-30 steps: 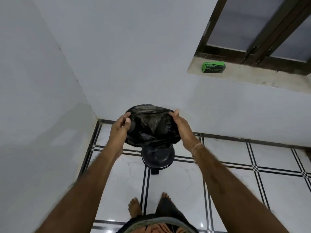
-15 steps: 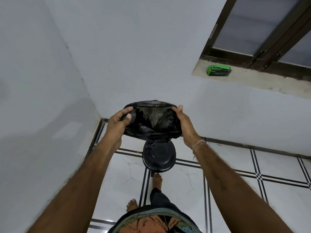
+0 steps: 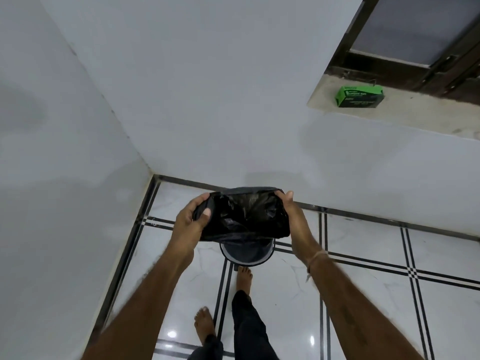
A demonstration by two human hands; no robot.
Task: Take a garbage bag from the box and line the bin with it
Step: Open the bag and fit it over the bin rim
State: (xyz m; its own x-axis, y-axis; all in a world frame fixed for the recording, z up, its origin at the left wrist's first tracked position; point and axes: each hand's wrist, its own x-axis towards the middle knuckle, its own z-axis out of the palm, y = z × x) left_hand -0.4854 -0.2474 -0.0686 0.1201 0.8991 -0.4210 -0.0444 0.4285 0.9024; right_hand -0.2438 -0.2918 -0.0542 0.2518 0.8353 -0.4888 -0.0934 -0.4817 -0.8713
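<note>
**Both hands holding the garbage bag open above the bin.** We see the garbage bag [image 3: 246, 216] held directly above the bin [image 3: 246, 256], with its mouth stretched wide between the two hands.

- **Left hand.** The left hand [image 3: 188, 224] grips the bag's left edge. Its thumb [image 3: 206, 213] presses on the inner face of the film. The other fingers curl round the outside, so the plastic is pinched between them.
- **Right hand.** The right hand [image 3: 294, 219] holds the opposite edge. One digit [image 3: 289, 195] lies straight along the upper corner. The rest are hidden behind the film, so we cannot tell how tightly they curl. A thread band [image 3: 315, 258] circles the right wrist.
- **Bag.** The bag is black, thin and glossy, and creased into many folds. Its opening forms a broad, flattened oval that faces us. Its loose body sags towards the bin and hides the far part of the rim. We cannot tell whether the film touches the rim.
- **Bin.** The bin is dark and round. It stands on the white tiled floor [image 3: 363, 294], near the corner where two pale walls meet.
- **Feet.** One bare foot [image 3: 244, 276] is just on the near side of the bin. The other foot [image 3: 204, 324] is further back from the bin and to its left.
- **Box.** The green box [image 3: 359, 96] lies on a window ledge [image 3: 415, 114], high and to the right of the bin and well apart from it.
</note>
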